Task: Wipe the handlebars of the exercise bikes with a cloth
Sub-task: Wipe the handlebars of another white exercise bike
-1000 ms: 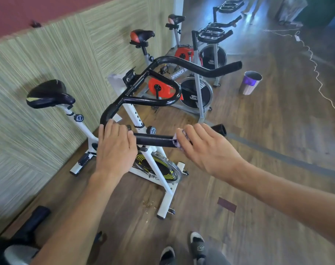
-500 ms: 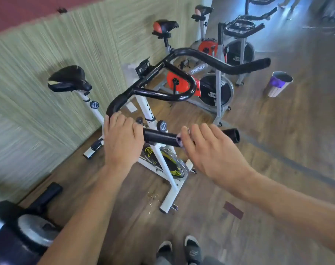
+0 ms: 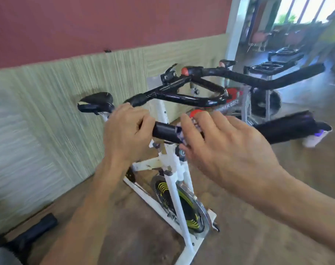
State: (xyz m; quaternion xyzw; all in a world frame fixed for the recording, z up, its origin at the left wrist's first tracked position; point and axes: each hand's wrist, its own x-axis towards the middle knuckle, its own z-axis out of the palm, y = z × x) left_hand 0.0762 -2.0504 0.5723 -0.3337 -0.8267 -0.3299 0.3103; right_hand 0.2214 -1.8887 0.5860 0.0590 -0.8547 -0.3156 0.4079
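White-framed exercise bike [image 3: 170,169] fills the centre of frame, flywheel [image 3: 184,205] low centre with yellow markings, black saddle [image 3: 95,102] at centre left against the striped wall panel [image 3: 38,121]. Its black handlebars [image 3: 182,96] loop across upper centre, with the near grip bar [image 3: 165,131] running left to right between both hands and its far end [image 3: 289,129] sticking out at right. More bikes [image 3: 258,96] sit behind at upper right, blurred. Left hand [image 3: 124,131] has fingers curled round the near bar at centre left, probably to steady the bars while the other hand rubs. Right hand [image 3: 226,148], centre right, lies over the same bar with fingers slightly spread and bent down on a cloth [image 3: 182,134], only a small pale edge of it showing under the fingertips at the bar. Cloth sits wrapped against the bar, so the wipe looks mid-stroke on this grip; the far end appears not yet covered. Heavy motion blur, fine detail unclear.
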